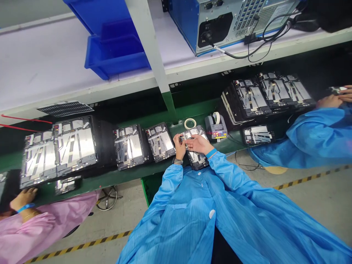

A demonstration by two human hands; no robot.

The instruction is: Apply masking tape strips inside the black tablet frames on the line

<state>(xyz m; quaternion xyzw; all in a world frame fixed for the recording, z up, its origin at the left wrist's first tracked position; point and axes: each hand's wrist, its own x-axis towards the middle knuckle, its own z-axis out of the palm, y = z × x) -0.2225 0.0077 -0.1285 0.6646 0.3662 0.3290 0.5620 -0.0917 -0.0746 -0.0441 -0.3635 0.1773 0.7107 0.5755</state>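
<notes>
Seen from above, an opened tablet-like device [197,157] lies on a green table [101,180], right in front of the person in the blue smock [189,205]. It sits close to the body, likely so both hands can reach its inside. The left hand [180,148] bends in over its upper left side, thumb and fingers drawn together; the right hand [197,144] comes in flat from the other side, fingers pointing at the left, perhaps to steady fine work. Each grip is partly curled, but whether it grasps a small part cannot be told. A cream tape roll [185,124] lies just beyond the device and a grey tape dispenser [209,125] stands beside it, both apparently placed within easy reach. The device is flat, its inside facing up, with a black frame and shiny silver panels crossed by dark strips; the hands hide its middle
</notes>
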